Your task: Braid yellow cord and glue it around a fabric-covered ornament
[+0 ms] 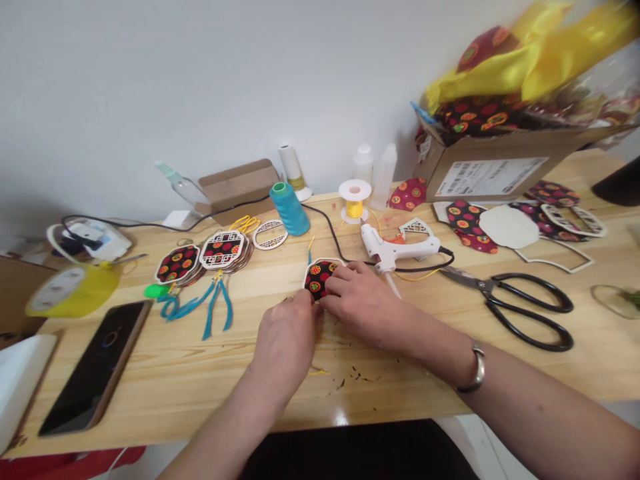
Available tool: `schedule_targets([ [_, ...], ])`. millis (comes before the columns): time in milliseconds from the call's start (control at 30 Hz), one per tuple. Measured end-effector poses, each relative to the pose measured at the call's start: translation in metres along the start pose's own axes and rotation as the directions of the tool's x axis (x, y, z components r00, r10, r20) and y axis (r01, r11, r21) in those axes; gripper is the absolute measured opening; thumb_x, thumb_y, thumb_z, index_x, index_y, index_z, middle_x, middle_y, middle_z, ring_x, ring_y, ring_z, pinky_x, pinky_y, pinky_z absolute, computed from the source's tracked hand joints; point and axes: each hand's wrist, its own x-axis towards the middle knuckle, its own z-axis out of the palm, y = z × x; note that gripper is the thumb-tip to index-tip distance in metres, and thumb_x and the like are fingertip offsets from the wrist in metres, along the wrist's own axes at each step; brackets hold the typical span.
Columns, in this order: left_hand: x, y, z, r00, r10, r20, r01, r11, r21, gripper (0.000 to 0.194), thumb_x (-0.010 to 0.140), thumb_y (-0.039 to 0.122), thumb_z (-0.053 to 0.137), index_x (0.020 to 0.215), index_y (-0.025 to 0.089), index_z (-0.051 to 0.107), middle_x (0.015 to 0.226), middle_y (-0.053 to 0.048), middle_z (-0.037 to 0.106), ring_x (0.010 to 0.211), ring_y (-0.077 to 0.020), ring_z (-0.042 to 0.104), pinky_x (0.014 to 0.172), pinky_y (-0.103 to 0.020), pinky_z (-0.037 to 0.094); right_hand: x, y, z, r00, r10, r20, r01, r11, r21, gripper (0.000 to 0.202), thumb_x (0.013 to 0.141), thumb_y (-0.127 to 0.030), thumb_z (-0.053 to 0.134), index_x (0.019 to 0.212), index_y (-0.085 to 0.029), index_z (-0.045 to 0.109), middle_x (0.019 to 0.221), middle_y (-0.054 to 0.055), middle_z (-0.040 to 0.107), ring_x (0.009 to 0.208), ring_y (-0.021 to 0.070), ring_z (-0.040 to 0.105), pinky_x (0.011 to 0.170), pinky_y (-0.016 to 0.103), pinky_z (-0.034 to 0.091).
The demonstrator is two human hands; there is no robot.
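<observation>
A small panel (pixel 317 279) with a pale frame and dark patterned fabric lies at the middle of the table, between both hands. My left hand (pixel 287 330) pinches its lower left edge, fingers closed. Over its right side, my right hand (pixel 363 300) has bent fingers pressed together on the panel. The fingertips are partly hidden. A short blue and yellow cord (pixel 310 252) sticks up from the panel's top. Just behind my right hand rests a white glue gun (pixel 397 250). Black-handled scissors (pixel 505 300) lie to the right.
Finished-looking fabric panels (pixel 177 265) with teal tassels lie left, near a phone (pixel 97 367). Behind stand a teal thread cone (pixel 290 210), a yellow thread spool (pixel 355 200) and bottles. A cardboard box (pixel 495 167) of fabric occupies the back right. A black cable crosses the table (pixel 200 393).
</observation>
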Motion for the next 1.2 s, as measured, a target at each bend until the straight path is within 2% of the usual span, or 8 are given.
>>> schedule_targets([
  [300,-0.002,-0.006,-0.004,1.0,0.011,0.012,-0.009,0.985,-0.173,0.015,0.082,0.026,0.044,0.08,0.019,0.057,0.074,-0.005,0.067,0.07,-0.0205,0.062,0.058,-0.027,0.034,0.0,-0.005,-0.004,0.999,-0.022,0.039,0.024,0.998,-0.052,0.01,0.082,-0.016,0.051,0.082,-0.015,0.062,0.084,0.007,0.061,0.084,0.0217,0.047,0.07,0.038,0.031],
  [500,-0.009,-0.016,0.004,0.996,0.006,-0.086,-0.038,0.926,-0.376,0.02,0.081,0.027,0.047,0.096,0.021,0.058,0.077,-0.002,0.069,0.07,-0.0185,0.062,0.062,-0.026,0.039,-0.001,-0.003,-0.003,0.999,-0.016,0.042,0.018,0.999,-0.049,0.014,0.085,-0.018,0.048,0.08,-0.016,0.061,0.085,0.006,0.061,0.084,0.021,0.047,0.069,0.037,0.03],
  [600,-0.01,-0.02,0.011,0.986,-0.017,-0.165,-0.043,0.934,-0.355,0.022,0.081,0.026,0.046,0.099,0.022,0.059,0.079,-0.001,0.069,0.072,-0.0182,0.063,0.064,-0.026,0.041,-0.001,-0.003,-0.003,0.999,-0.013,0.049,0.015,0.999,-0.05,0.013,0.084,-0.017,0.048,0.08,-0.016,0.061,0.085,0.006,0.06,0.084,0.0206,0.047,0.068,0.036,0.029],
  [733,-0.01,-0.02,0.02,0.965,0.022,-0.261,-0.101,0.951,-0.292,0.02,0.082,0.026,0.047,0.094,0.022,0.062,0.087,-0.002,0.069,0.076,-0.018,0.062,0.067,-0.027,0.041,-0.001,-0.003,-0.003,0.998,0.004,0.057,-0.002,0.999,-0.044,0.012,0.084,-0.016,0.048,0.081,-0.016,0.06,0.084,0.006,0.06,0.083,0.0196,0.047,0.069,0.035,0.028],
  [833,-0.01,-0.021,0.025,0.948,0.047,-0.315,-0.139,0.95,-0.278,0.018,0.082,0.024,0.048,0.093,0.021,0.062,0.084,-0.001,0.069,0.074,-0.0171,0.062,0.065,-0.026,0.042,-0.001,-0.002,-0.002,0.999,0.013,0.048,-0.011,0.999,-0.032,0.011,0.083,-0.016,0.049,0.081,-0.016,0.06,0.084,0.005,0.059,0.083,0.0195,0.046,0.07,0.034,0.028],
  [967,-0.01,-0.023,0.031,0.927,0.069,-0.368,-0.173,0.95,-0.259,0.019,0.081,0.022,0.049,0.097,0.021,0.061,0.08,0.0,0.068,0.069,-0.0158,0.061,0.061,-0.025,0.042,-0.001,0.0,-0.001,0.999,0.006,0.042,-0.006,1.0,-0.007,0.012,0.083,-0.016,0.049,0.081,-0.017,0.06,0.085,0.005,0.059,0.084,0.0193,0.047,0.074,0.035,0.029],
  [1200,-0.009,-0.024,0.035,0.901,0.074,-0.428,-0.219,0.928,-0.302,0.021,0.082,0.022,0.049,0.099,0.021,0.061,0.095,-0.004,0.065,0.08,-0.0163,0.061,0.071,-0.028,0.048,-0.002,-0.002,-0.003,0.999,0.008,0.039,-0.008,1.0,-0.011,0.016,0.084,-0.017,0.046,0.082,-0.017,0.062,0.083,0.005,0.058,0.084,0.0188,0.047,0.075,0.036,0.032],
])
